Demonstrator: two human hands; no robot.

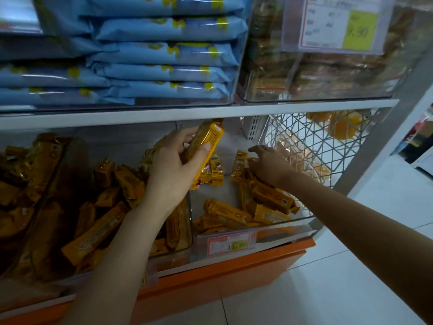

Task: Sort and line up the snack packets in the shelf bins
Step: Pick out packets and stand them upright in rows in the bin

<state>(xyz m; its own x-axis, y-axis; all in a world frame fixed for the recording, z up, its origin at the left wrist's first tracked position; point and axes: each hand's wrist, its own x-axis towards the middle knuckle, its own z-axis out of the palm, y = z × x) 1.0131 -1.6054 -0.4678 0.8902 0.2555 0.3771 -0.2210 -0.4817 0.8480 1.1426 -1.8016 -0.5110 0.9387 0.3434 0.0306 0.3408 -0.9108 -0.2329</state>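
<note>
Standing by the shelf, I see the person's left hand [172,171] raised over the wall between two bins. Its grip is closed round a long yellow foil snack packet [209,139], with the thumb pressed on the printed face. The packet is held nearly upright, tilted a little right, its top just beneath the white shelf board [304,109]. The right hand [269,165] reaches into the clear plastic bin [276,227] on the right, palm down and fingers straight. Its grip is open and lies on a heap of loose yellow packets [269,198] against the bin's right wall; more lie flat near the front, and a few stand at the back. The neighbouring clear bin [186,233] to the left is piled with the same packets in no order. A red and yellow price label [228,245] hangs on the right bin's front. Beside that bin stands a white wire basket [328,141], and above lie stacked blue flat packs [164,52].
</note>
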